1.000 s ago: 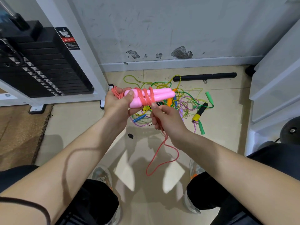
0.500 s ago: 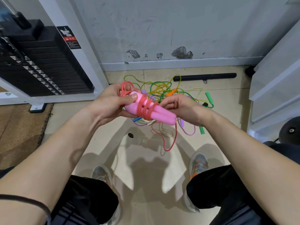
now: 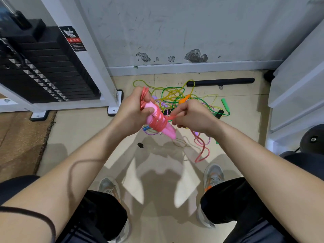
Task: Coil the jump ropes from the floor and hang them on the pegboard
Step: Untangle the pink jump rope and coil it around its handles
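Left hand [image 3: 133, 111] gripping pink handles [image 3: 168, 130] side by side above floor, fingers curling round upper end and gathered loops. Right hand [image 3: 191, 114] pinching red cord [image 3: 158, 120] taut beside wrapped turns. Cord looking light, limp, probably slick and springy; safest gripping by handles, keeping tension. Loose tail [image 3: 201, 149] dangling. Other ropes [image 3: 184, 97] lying tangled by wall. No container or pegboard showing.

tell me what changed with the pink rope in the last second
The pair of pink plastic handles tipped from level to steeply slanted, free ends down. The right hand moved from beneath them to their right side, pulling the red cord taut; more turns wrap the handles. The left hand kept its grip; the tangled pile of coloured ropes stayed put.
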